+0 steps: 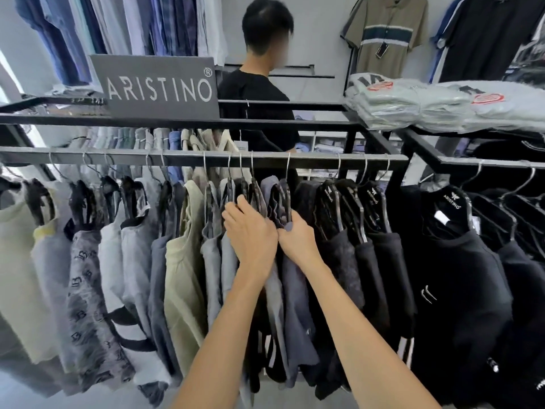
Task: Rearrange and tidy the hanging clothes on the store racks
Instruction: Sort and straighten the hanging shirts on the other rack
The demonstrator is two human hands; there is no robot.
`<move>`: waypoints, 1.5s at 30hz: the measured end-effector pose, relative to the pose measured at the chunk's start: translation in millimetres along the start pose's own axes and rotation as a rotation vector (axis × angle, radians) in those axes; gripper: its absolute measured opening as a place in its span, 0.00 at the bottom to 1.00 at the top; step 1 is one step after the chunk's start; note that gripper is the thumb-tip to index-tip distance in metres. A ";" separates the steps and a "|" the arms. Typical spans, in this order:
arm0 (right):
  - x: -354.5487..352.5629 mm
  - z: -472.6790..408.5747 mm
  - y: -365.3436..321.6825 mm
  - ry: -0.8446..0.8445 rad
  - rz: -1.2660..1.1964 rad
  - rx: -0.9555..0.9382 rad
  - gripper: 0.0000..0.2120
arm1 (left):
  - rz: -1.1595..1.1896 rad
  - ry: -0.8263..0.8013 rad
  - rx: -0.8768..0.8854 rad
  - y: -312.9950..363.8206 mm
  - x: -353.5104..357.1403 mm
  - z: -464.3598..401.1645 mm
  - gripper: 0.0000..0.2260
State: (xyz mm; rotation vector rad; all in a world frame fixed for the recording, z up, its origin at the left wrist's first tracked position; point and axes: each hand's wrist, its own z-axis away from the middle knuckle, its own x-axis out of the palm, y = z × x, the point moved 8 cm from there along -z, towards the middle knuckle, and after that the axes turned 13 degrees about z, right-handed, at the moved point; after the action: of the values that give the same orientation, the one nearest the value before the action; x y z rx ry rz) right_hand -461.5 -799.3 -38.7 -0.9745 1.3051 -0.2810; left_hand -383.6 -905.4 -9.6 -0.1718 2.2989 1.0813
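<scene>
Rail (312,160): runs left to right across view, garments hanging below it.
Left hand (252,236): below rail centre, fingers fairly straight, pressed against grey tops (218,261) (no clear grasp).
Right hand (298,239): touching the left, fingers curled round a dark hanger (284,202) of a navy top (295,290).
Bearing: hanger directly ahead of both hands, under rail; right nearer.
Likely move: slide sideways along rail, probably toward black tops (380,255).
</scene>
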 end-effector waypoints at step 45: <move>75.3 55.4 -142.8 0.051 0.094 -0.198 0.15 | 0.437 -0.321 -0.200 -71.3 -100.6 -85.4 0.08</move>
State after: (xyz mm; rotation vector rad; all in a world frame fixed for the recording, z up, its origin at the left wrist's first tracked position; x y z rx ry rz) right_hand -342.0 -910.1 12.0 -1.0744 1.4412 -0.1061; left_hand -314.9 -1028.4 41.8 0.4192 1.9799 1.4365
